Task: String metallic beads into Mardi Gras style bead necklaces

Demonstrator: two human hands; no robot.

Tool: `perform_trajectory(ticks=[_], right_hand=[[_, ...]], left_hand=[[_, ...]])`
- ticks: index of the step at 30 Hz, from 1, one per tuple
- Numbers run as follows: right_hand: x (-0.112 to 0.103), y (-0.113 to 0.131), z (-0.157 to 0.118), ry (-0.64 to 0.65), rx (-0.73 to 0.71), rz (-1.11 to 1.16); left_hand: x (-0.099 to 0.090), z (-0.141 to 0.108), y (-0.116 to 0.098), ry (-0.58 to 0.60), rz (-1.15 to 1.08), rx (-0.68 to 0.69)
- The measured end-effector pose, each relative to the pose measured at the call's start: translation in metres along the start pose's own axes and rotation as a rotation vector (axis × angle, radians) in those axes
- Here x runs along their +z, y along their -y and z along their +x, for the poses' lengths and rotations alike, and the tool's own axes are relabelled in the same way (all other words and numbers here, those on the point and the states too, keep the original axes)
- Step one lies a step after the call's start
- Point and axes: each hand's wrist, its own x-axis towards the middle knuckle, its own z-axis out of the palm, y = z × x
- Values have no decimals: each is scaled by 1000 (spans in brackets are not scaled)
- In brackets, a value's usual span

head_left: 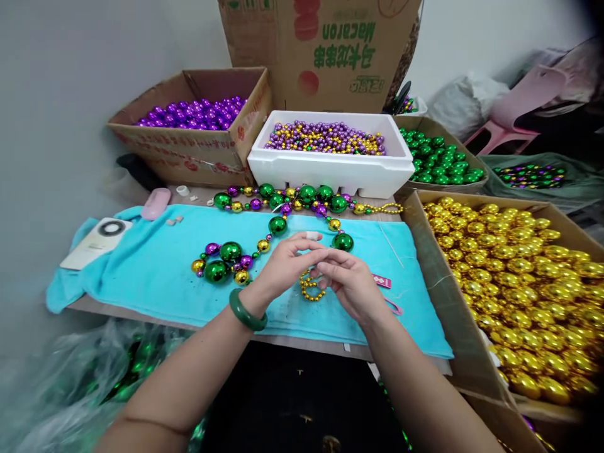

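1. Head view is showing the left grip and the right grip hovering over the towel, fingertips bunching together; the fingers are hiding anything between them, so I cannot tell whether they are pinching something.
2. The string is lying beyond both grips and curling round to the left of the left grip. A gold loop is sitting just on the near side of the fingertips; the grips are hiding whether it is joining the string.
3. The big balls, left of the left grip, are looking like hollow shells, so the string is probably weighing less than its bulk is suggesting.
4. Their glossy skins are likely offering little friction, and loose lengths may be rolling or sliding when nudged.
5. Each bead is seeming stiff, while the string as a whole is curving freely.
6. For a hold, pinching the small beads beyond the left grip is looking safest; squeezing the big balls hard may be risking dents.
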Motion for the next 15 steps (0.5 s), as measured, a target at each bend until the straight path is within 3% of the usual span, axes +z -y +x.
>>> perform_trajectory(ticks=[3,7,10,15], right_hand=[[1,-9,4,-63,49,-55],[-7,-10,2,-145,11,-134],[-12,-4,-1,-174,-44,-157],[-16,7,-4,-173,-94,-165]], left_hand=[[-12,0,13,-7,92,-20],[-30,-9,44,-79,792,-66],[-33,-17,68,-18,1176,-157],[-31,-16,85,27,1224,-252]])
